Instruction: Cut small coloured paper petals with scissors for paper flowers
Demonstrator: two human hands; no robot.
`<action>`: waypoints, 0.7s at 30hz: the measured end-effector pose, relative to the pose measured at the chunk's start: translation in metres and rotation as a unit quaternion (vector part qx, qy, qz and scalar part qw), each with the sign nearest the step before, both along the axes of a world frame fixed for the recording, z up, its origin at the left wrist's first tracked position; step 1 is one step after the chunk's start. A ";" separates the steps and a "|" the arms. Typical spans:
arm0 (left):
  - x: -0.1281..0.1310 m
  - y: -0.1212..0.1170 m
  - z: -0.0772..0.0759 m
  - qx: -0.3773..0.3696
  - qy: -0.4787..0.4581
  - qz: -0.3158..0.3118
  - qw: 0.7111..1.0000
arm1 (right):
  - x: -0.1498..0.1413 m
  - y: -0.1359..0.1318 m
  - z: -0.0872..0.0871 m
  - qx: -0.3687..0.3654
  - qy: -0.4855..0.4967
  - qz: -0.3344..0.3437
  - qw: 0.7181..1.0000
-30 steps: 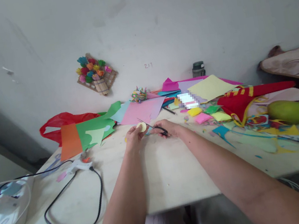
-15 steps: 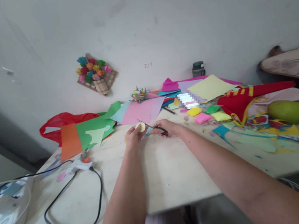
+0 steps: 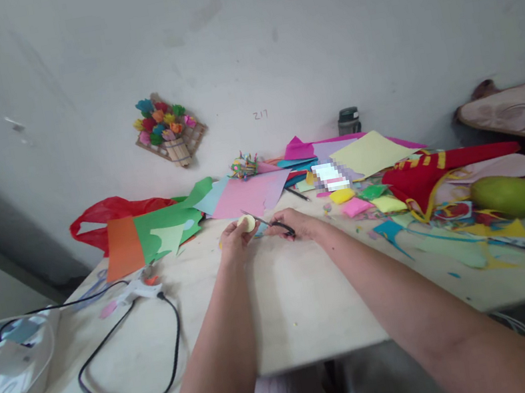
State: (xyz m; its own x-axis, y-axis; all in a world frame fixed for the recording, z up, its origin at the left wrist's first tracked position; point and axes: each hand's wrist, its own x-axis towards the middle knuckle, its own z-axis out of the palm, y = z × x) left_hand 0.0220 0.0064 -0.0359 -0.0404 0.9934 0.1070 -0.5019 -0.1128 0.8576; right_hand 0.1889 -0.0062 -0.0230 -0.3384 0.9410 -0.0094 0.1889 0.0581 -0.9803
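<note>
My left hand [image 3: 234, 236] pinches a small, round, pale yellow disc of what looks like paper [image 3: 247, 223] above the middle of the table. My right hand [image 3: 295, 224] is closed on a pair of scissors with black handles [image 3: 283, 227]. Their blades point left toward the disc, at its right edge; whether they touch it I cannot make out. Beyond my hands lies a pink paper sheet [image 3: 252, 193], and a black pencil [image 3: 297, 195] rests to its right.
Left are orange paper [image 3: 122, 248], a power strip [image 3: 139, 290] with a looped black cord, and a white basket [image 3: 12, 362]. Colourful packets [image 3: 356, 206], paper scraps [image 3: 454, 244], a red cloth [image 3: 413, 187] and green fruit-like objects [image 3: 509, 197] lie right. A bottle [image 3: 348, 121] stands by the wall.
</note>
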 end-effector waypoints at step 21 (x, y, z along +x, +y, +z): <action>0.000 -0.002 0.003 0.010 0.026 0.047 0.999 | 0.004 -0.002 0.003 0.009 -0.017 0.019 1.000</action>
State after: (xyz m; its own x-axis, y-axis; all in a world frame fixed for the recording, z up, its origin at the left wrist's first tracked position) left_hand 0.0216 0.0047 -0.0324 -0.1274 0.9833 0.1302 -0.4435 -0.1739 0.8793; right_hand 0.1930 -0.0078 -0.0204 -0.3734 0.9277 -0.0034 0.2184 0.0843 -0.9722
